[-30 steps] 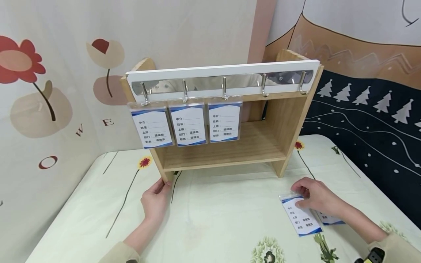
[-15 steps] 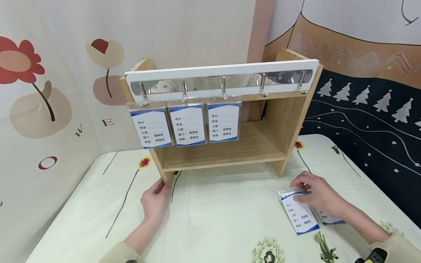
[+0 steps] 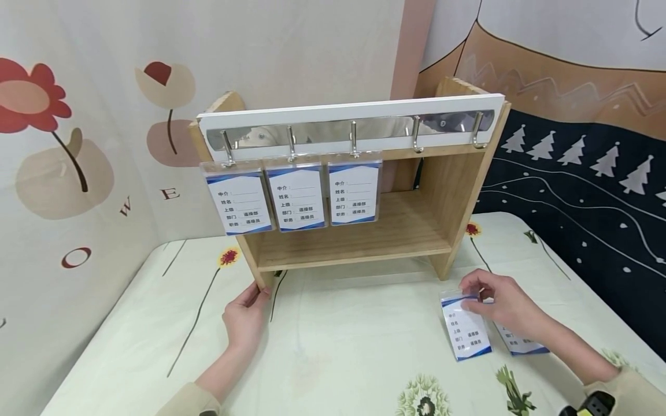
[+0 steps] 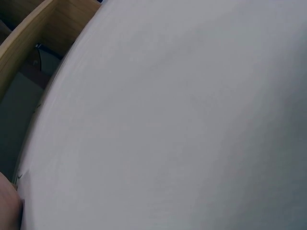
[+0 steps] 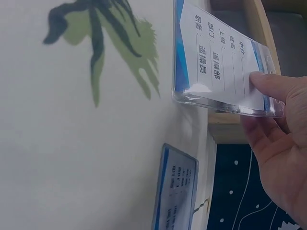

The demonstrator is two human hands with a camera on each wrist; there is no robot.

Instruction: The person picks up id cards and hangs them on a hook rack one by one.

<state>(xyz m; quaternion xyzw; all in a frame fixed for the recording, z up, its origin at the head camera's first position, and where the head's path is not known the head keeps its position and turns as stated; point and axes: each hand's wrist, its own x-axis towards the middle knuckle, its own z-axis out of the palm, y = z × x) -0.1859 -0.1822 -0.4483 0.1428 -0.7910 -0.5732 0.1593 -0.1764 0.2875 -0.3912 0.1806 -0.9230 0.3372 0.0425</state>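
My right hand (image 3: 507,303) pinches the top of a badge in a clear plastic sleeve (image 3: 466,326). In the right wrist view the thumb lies on the badge's printed face, with the fingers behind, and the badge (image 5: 216,62) is tilted up off the cloth. A second badge (image 3: 520,341) lies flat on the cloth, partly covered by the hand. My left hand (image 3: 244,320) grips the bottom of the left leg of a wooden shelf (image 3: 354,248). Three badges, a left one (image 3: 240,202), a middle one (image 3: 296,197) and a right one (image 3: 355,193), hang from the shelf's hooks.
A white rail (image 3: 354,110) with a metal strip and several hooks runs across the shelf's top front. The two rightmost hooks, one (image 3: 417,136) and another (image 3: 478,132), carry no badge. A patterned cloth (image 3: 338,346) covers the table; printed curtains stand behind.
My right hand has lifted its badge slightly and drawn it up and a little left, uncovering more of the second badge. The left hand and the shelf stay put.
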